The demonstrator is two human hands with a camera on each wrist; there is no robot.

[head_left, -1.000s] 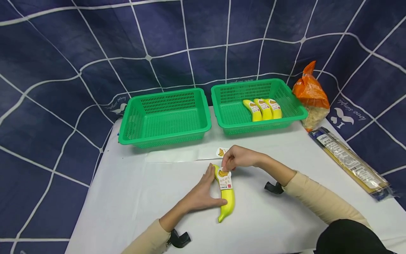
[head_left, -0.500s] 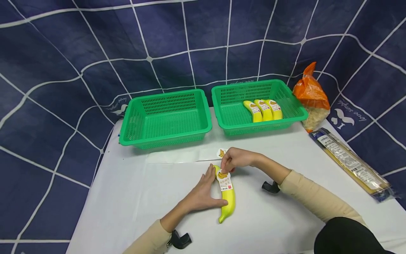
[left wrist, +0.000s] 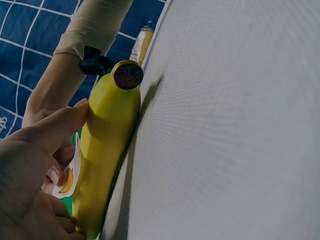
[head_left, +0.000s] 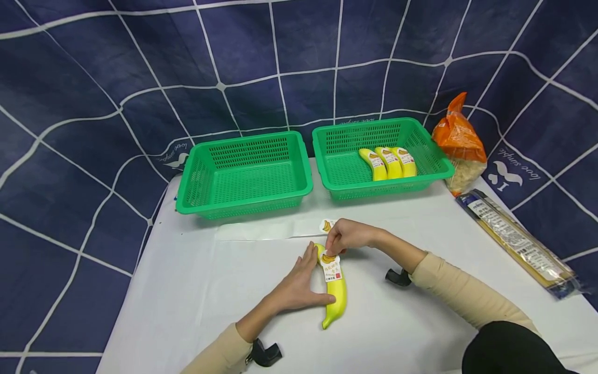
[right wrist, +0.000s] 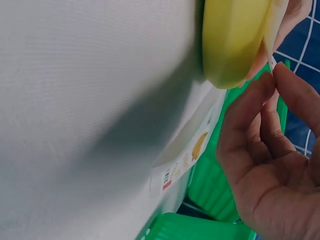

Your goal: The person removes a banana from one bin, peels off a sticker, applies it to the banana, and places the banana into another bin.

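A yellow banana [head_left: 336,296] lies on the white table with a white label [head_left: 332,270] on its upper side, printed with bananas. My left hand [head_left: 299,291] holds the banana from its left side, thumb [left wrist: 75,117] near the stem end and fingers at the far end. Between thumb and forefinger, my right hand [head_left: 350,235] pinches the label's top end. In the right wrist view that label edge [right wrist: 272,55] stands away from the banana's surface. How much of the label touches the peel is hard to tell.
Behind the hands lies a white backing strip [head_left: 266,229] with another banana label [head_left: 325,225]. Two green baskets [head_left: 243,200] stand at the back; the right basket [head_left: 336,156] holds several labelled bananas [head_left: 391,162]. An orange bag [head_left: 460,140] and a flat plastic packet [head_left: 518,239] are at right.
The right hand has come slightly down and toward the banana, and the label's top end has lowered with it. The left hand and banana stay in place.
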